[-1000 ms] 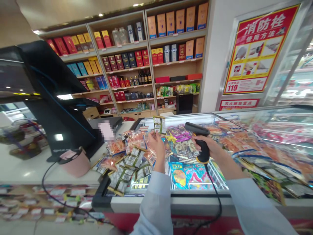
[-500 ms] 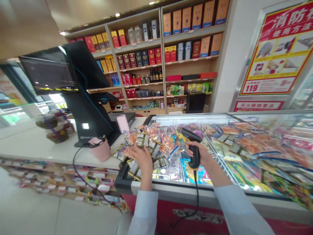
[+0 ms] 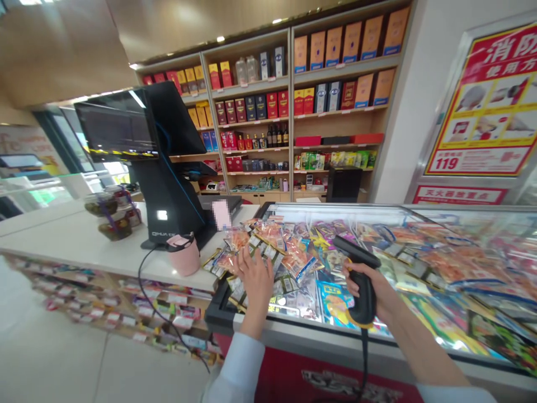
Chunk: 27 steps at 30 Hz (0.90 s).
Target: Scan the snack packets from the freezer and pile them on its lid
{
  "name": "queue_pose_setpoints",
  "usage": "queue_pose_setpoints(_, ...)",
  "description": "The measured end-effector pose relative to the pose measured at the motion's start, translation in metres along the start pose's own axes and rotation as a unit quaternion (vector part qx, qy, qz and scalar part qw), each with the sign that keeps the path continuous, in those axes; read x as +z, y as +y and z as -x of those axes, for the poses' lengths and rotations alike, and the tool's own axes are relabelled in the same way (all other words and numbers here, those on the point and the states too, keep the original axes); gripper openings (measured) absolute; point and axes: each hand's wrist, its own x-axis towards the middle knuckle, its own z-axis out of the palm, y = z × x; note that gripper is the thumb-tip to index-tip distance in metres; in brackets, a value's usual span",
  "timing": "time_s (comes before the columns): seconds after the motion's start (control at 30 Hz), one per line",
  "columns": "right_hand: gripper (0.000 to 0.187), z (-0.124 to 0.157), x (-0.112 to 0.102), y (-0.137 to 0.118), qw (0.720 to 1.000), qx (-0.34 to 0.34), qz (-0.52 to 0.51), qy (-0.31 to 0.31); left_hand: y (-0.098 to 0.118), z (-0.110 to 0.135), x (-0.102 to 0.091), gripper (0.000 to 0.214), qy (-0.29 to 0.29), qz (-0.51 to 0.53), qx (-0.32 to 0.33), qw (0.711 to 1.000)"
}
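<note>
The left hand (image 3: 255, 275) lies palm down with its fingers spread wide on a heap of small clear and orange snack packets (image 3: 272, 246), gripping nothing. The heap sits on the near left corner of the glass lid of a chest freezer (image 3: 319, 336) and spills a little onto the white counter (image 3: 62, 240) to the left. The right hand (image 3: 377, 288) is closed around the handle of a black plastic handheld barcode scanner (image 3: 361, 280), held just above the glass to the right of the heap, with its head angled toward the far left. Its black cable (image 3: 363, 358) hangs down over the freezer's near edge. Just left of the heap stands a round pink cup (image 3: 184, 258), and behind it a black till screen on a stand (image 3: 159, 168). Wooden shelves of boxed bottles (image 3: 293, 101) fill the far wall.
</note>
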Motion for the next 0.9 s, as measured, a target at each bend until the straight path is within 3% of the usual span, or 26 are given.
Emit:
queue_pose_setpoints(0.23, 0.019, 0.018, -0.009, -0.006, 0.999, -0.025, -0.003, 0.025, 0.007, 0.008, -0.016, 0.033, -0.03, 0.032, 0.047, 0.998)
queue_pose_setpoints(0.43, 0.022, 0.015, -0.016, 0.007, 0.998, -0.06, -0.002, 0.014, 0.035, 0.016, -0.021, 0.032, -0.046, 0.017, 0.075, 0.996)
queue_pose_setpoints(0.57, 0.023, 0.01, -0.014, 0.01, 0.997, -0.072, -0.039, 0.007, 0.053, 0.018, -0.017, 0.027, -0.049, 0.041, 0.06, 0.996)
queue_pose_setpoints(0.7, 0.022, 0.008, -0.001, -0.007, 0.997, -0.073, -0.022, 0.019, 0.073, 0.008, -0.02, 0.023, -0.041, 0.036, 0.037, 0.998)
queue_pose_setpoints(0.9, 0.021, 0.034, 0.011, -0.04, 0.993, -0.109, 0.039, 0.007, 0.093, 0.004, -0.058, 0.024, -0.007, 0.022, 0.102, 0.994)
